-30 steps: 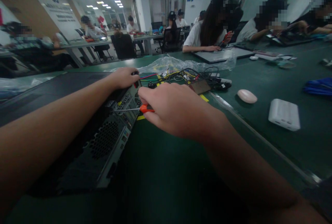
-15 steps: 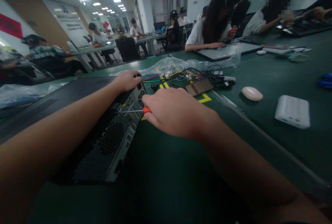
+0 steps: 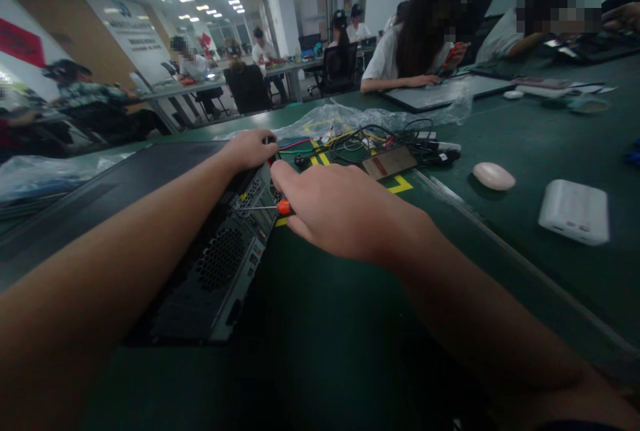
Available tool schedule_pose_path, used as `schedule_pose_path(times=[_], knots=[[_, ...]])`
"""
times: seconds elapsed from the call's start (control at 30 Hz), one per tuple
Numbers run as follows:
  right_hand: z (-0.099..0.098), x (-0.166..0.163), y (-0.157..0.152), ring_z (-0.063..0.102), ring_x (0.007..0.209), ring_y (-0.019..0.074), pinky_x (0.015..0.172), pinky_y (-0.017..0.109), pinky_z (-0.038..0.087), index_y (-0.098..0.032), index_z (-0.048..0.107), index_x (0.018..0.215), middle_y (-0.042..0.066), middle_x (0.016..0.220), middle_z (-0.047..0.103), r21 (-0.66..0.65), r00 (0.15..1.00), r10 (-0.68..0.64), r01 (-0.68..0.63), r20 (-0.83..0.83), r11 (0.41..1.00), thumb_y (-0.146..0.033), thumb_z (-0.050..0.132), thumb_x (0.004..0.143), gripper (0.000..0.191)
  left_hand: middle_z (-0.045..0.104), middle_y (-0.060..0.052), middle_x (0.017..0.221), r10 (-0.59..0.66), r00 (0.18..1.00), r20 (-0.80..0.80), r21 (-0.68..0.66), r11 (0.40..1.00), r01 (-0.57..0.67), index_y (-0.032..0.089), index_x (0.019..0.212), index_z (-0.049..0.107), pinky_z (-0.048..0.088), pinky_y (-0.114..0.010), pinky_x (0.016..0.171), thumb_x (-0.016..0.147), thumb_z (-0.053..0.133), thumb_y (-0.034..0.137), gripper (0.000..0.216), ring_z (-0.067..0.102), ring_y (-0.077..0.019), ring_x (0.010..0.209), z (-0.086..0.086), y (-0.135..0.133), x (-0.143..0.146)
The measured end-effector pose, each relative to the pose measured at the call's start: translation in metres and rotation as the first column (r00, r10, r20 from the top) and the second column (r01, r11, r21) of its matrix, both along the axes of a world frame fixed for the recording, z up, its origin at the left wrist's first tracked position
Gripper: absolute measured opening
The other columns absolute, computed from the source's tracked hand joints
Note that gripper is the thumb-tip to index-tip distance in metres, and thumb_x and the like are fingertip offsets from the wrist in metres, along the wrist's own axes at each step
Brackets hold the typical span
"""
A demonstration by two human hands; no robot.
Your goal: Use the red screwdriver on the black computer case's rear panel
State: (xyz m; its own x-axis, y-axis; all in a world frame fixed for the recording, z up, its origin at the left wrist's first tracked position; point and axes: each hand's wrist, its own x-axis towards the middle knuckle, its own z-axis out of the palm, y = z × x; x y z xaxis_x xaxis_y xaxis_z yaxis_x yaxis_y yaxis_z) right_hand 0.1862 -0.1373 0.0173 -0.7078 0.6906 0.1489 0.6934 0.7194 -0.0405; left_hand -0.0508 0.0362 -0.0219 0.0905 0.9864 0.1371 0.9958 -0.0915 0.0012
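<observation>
A black computer case [image 3: 165, 184] lies on the green table, its rear panel with the round-hole fan grille [image 3: 223, 259] facing right. My left hand [image 3: 253, 149] is closed over the far corner of this case; its fingertips are partly hidden. In my right hand [image 3: 345, 208] is a screwdriver [image 3: 283, 207] with an orange handle, most of which the fingers cover. The thin metal shaft points left, and its tip meets the rear panel near the expansion slots. Whether the tip sits in a screw is too small to tell.
Beyond my hands lie tangled cables [image 3: 370, 141], a brown-labelled box [image 3: 390, 163] and clear plastic wrap [image 3: 345, 114]. A pale rounded object [image 3: 493, 176] and a white block-shaped device [image 3: 575, 211] sit at right. Across the table a person [image 3: 410, 51] works at a flat panel.
The view has shifted slightly. My right hand's fingers have loosened and shifted around the screwdriver handle, while the shaft still reaches the rear panel. My left hand stays on the case corner.
</observation>
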Motion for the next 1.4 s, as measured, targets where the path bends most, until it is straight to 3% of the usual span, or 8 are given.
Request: schedule_pose_path(times=[0.3, 0.5, 0.63, 0.77, 0.97, 1.4], knots=[[-0.001, 0.002, 0.005, 0.079, 0.103, 0.0352, 0.078, 0.04, 0.046, -0.015, 0.066, 0.133, 0.018, 0.107, 0.083, 0.047, 1.0, 0.018, -0.018, 0.008, 0.999, -0.022, 0.052, 0.108, 0.03, 0.08, -0.014, 0.148, -0.007, 0.992, -0.124, 0.096, 0.995, 0.019, 0.025, 0.153, 0.078, 0.053, -0.049, 0.117, 0.099, 0.054, 0.044, 0.062, 0.07, -0.0407, 0.139, 0.004, -0.018, 0.012], [-0.001, 0.001, 0.003, 0.077, 0.102, 0.033, 0.078, 0.039, 0.045, -0.015, 0.067, 0.132, 0.018, 0.109, 0.084, 0.013, 1.0, 0.017, -0.017, 0.011, 1.0, -0.023, 0.052, 0.109, 0.029, 0.08, -0.015, 0.143, -0.038, 0.977, -0.209, 0.077, 0.995, 0.055, 0.025, 0.143, 0.083, 0.053, -0.048, 0.112, 0.101, 0.054, 0.04, 0.054, 0.069, -0.0397, 0.138, 0.011, -0.029, 0.025], [-0.001, 0.002, 0.003, 0.078, 0.104, 0.034, 0.079, 0.04, 0.046, -0.015, 0.069, 0.129, 0.019, 0.109, 0.083, 0.04, 0.999, 0.031, -0.031, -0.01, 0.999, -0.021, 0.052, 0.108, 0.028, 0.08, -0.017, 0.142, -0.116, 0.957, -0.268, 0.019, 0.992, 0.125, 0.022, 0.143, 0.083, 0.054, -0.049, 0.112, 0.099, 0.055, 0.04, 0.055, 0.071, -0.0409, 0.136, 0.017, -0.023, 0.019], [-0.001, 0.002, 0.003, 0.078, 0.1, 0.0334, 0.077, 0.039, 0.044, -0.014, 0.072, 0.122, 0.018, 0.104, 0.083, 0.053, 0.999, 0.03, -0.03, -0.015, 0.998, -0.021, 0.052, 0.108, 0.025, 0.083, -0.01, 0.138, -0.188, 0.966, -0.18, 0.013, 0.981, 0.193, 0.026, 0.15, 0.078, 0.053, -0.049, 0.117, 0.09, 0.064, 0.051, 0.066, 0.072, -0.0398, 0.135, 0.015, -0.016, 0.0], [0.0, 0.002, 0.002, 0.076, 0.097, 0.032, 0.073, 0.038, 0.04, -0.014, 0.075, 0.12, 0.018, 0.104, 0.083, 0.057, 1.0, 0.007, -0.007, -0.001, 0.998, -0.025, 0.053, 0.11, 0.027, 0.084, -0.01, 0.134, -0.278, 0.957, 0.077, 0.127, 0.955, 0.267, 0.025, 0.132, 0.085, 0.055, -0.05, 0.115, 0.085, 0.062, 0.043, 0.055, 0.073, -0.0351, 0.129, -0.003, -0.015, -0.019], [0.001, 0.002, 0.001, 0.077, 0.096, 0.0307, 0.073, 0.037, 0.038, -0.015, 0.076, 0.12, 0.016, 0.102, 0.082, 0.037, 0.997, -0.025, 0.022, 0.068, 0.999, -0.031, 0.054, 0.113, 0.028, 0.084, -0.013, 0.134, -0.324, 0.944, 0.064, 0.094, 0.944, 0.318, 0.023, 0.129, 0.088, 0.053, -0.049, 0.121, 0.085, 0.058, 0.04, 0.056, 0.074, -0.0337, 0.132, -0.002, -0.016, -0.018]])
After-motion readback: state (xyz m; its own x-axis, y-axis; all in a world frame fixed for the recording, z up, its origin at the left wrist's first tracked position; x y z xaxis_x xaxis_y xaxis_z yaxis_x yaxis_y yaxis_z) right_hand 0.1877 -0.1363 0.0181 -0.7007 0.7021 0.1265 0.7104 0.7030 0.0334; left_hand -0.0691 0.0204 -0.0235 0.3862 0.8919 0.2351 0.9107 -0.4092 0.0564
